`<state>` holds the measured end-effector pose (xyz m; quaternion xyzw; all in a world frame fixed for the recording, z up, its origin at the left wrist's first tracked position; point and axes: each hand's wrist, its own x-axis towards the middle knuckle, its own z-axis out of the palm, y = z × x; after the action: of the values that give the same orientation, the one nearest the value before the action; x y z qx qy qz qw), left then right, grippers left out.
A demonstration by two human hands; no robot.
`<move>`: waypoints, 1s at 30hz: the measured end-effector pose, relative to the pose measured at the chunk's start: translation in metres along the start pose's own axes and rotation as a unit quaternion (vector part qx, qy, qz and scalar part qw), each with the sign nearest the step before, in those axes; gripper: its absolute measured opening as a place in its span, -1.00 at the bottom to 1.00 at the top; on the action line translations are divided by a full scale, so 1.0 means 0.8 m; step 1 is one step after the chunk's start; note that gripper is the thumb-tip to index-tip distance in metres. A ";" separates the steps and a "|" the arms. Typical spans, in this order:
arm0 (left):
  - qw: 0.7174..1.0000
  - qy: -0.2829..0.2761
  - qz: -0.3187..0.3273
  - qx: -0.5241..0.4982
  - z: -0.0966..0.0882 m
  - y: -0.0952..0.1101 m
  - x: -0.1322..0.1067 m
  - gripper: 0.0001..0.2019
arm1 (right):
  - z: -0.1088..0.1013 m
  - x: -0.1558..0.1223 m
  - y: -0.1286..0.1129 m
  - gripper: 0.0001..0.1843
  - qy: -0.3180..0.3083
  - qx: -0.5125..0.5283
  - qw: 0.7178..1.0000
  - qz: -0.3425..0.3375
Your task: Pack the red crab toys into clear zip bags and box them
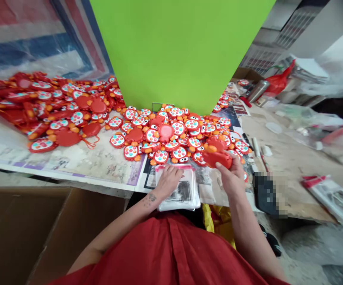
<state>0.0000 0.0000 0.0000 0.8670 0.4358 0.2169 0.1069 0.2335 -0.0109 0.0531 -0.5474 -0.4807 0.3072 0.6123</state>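
Two bare hands are in my view from afar. The left hand (169, 182) lies over a stack of clear, rectangular plastic bags with a pinkish-red top strip (186, 196); its fingers curl at that strip, and I cannot tell whether they pinch a layer or merely rest there. The right hand (233, 178) grasps a flat, rounded toy of glossy red plastic (217, 159), thumb on its near edge. I judge the key relation to be this: the toy is right of the left hand and slightly beyond it, apart from the bags, its long axis running sideways much as the strip does.

Left of both hands I find an open brown cardboard box (79, 221) below the paper-covered table (94, 168), and a large heap of red toys (58, 103) on top. Just beyond the hands spreads a second pile, with dotted white faces (174, 134), backed by a tall lime-green panel (177, 51). Right of the right hand I make out a brown-covered worktop (290, 166), a silvery metal flask (257, 92) and a flat plastic-wrapped packet (333, 200).
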 end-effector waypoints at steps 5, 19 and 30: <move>0.996 0.027 -0.049 -0.064 0.004 -0.001 -0.002 -0.54 | 0.021 -0.002 -0.003 -0.51 -0.187 0.041 0.980 0.059; 0.996 0.081 0.005 -0.041 -0.004 0.000 -0.006 -0.81 | 0.097 0.009 0.032 -0.53 -0.346 -0.098 0.933 0.010; 0.987 -0.006 -0.035 -0.158 -0.029 -0.012 0.025 -0.89 | 0.056 -0.013 0.035 -0.57 -0.188 -0.262 0.946 0.044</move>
<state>-0.0076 0.0217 0.0222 0.8245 0.4257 0.2738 0.2530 0.1922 0.0022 0.0210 -0.6415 -0.6260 0.2945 0.3315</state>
